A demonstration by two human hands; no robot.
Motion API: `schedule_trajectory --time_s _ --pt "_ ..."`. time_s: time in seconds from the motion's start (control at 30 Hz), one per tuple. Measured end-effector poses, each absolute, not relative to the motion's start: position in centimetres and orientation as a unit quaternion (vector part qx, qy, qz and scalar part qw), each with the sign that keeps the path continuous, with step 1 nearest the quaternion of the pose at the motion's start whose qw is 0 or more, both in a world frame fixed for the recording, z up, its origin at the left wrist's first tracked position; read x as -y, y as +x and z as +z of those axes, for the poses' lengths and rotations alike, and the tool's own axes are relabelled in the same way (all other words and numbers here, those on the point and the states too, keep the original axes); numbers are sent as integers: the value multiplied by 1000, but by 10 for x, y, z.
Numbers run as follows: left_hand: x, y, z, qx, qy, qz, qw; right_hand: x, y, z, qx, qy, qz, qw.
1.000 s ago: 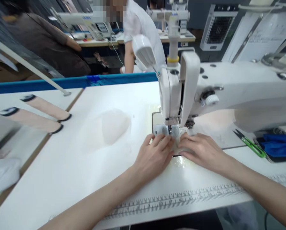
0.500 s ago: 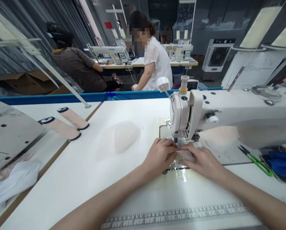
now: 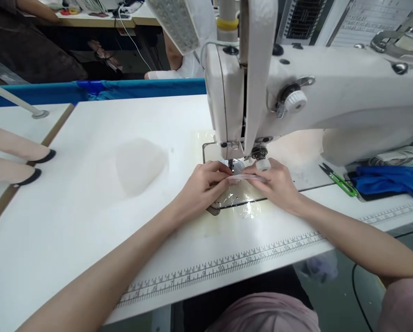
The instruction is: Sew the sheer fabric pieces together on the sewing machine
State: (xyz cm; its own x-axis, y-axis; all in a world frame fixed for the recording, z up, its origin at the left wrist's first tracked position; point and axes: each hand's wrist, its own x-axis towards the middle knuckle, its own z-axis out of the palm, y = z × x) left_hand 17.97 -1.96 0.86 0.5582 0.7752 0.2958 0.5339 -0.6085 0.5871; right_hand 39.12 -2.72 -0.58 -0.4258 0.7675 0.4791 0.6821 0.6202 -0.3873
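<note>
Translucent strip runs lengthwise left-to-right, pinched in left fingers and right fingers.

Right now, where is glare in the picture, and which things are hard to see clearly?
Head view: sharp glare on the glossy tabletop, along the front edge of the sewing machine's bed; head view: the thin pale strip shows little detail; head view: most writing on the paper sheet, upper right, is too small to read.
</note>
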Motion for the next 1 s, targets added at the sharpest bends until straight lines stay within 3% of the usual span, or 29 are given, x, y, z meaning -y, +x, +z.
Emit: schedule_trajectory --time_s 0.23,0.3,1.0 --pt "49 182 4 -306 922 194 -136 34 396 -6 906 -304 -25 292" --pt "59 185 3 -320 913 169 -189 36 396 -4 916 -288 -40 277" --pt "56 182 -6 -363 906 175 -129 28 391 -7 911 -295 -75 278"
